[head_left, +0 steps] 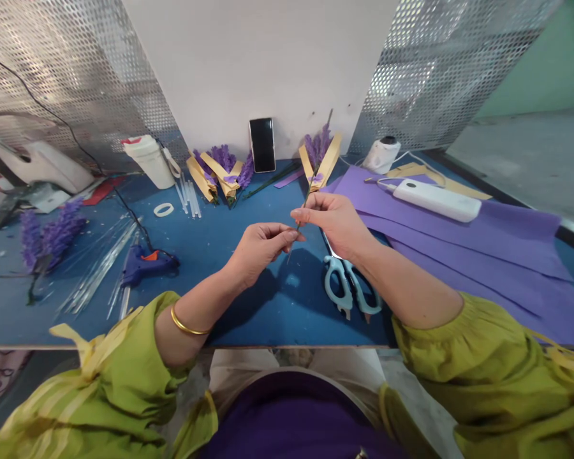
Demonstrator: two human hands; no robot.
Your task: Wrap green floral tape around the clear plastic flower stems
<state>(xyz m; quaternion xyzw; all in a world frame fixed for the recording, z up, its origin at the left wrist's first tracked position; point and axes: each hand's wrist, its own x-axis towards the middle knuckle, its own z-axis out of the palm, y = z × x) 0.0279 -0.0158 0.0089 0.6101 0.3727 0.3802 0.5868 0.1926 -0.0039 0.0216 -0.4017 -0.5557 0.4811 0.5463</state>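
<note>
A thin dark green stem [310, 187] slants up between my two hands, above the middle of the blue table. My left hand [263, 250] pinches it near its lower end between thumb and forefinger. Slightly higher, my right hand [338, 222] pinches the same stem with its fingertips. Its upper part overlaps a paper-wrapped lavender bunch [318, 148] behind, so I cannot tell exactly where it ends. Light-blue-handled scissors [338, 285] lie under my right wrist, their blades partly hidden.
Purple sheets [459, 255] bearing a white power bank [437, 200] spread right. A phone [263, 145] leans at the back beside wrapped purple flowers [222, 167]. Leftward are a blue glue gun [148, 264], clear strands [103, 261], loose purple flowers [52, 236] and a white cup [149, 160].
</note>
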